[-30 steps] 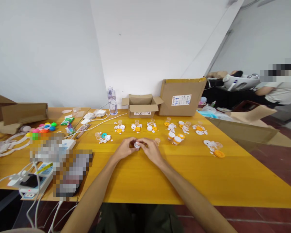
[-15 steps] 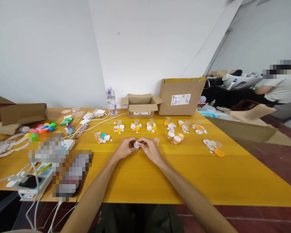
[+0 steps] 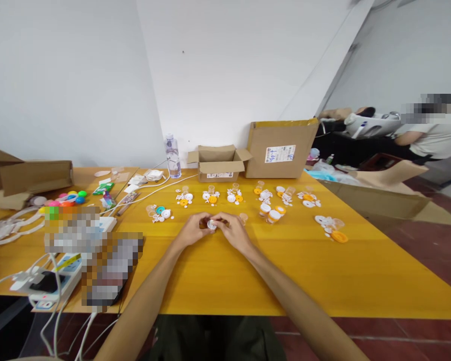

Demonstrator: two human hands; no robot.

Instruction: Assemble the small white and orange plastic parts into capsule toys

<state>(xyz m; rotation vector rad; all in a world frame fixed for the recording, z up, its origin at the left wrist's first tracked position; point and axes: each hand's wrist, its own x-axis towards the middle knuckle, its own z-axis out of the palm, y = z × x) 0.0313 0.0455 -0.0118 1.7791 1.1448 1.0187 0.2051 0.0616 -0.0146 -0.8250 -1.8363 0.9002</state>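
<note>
My left hand (image 3: pixel 193 231) and my right hand (image 3: pixel 233 231) meet over the yellow table (image 3: pixel 323 271), fingertips pinched together on a small white round part (image 3: pixel 212 224). A tiny clear cup (image 3: pixel 243 218) stands just right of my right hand. Beyond my hands lie several little heaps of white and orange plastic parts (image 3: pixel 210 196) with clear cups. Two white-and-orange assembled pieces (image 3: pixel 270 213) sit further right.
An open small cardboard box (image 3: pixel 219 163), a larger box (image 3: pixel 281 149) and a water bottle (image 3: pixel 172 155) stand at the back. A power strip (image 3: pixel 48 283), cables and coloured balls (image 3: pixel 69 196) fill the left. Another person (image 3: pixel 432 135) sits at far right.
Both hands stay pinched on the white part, with only small finger movement. The view has shifted slightly.
</note>
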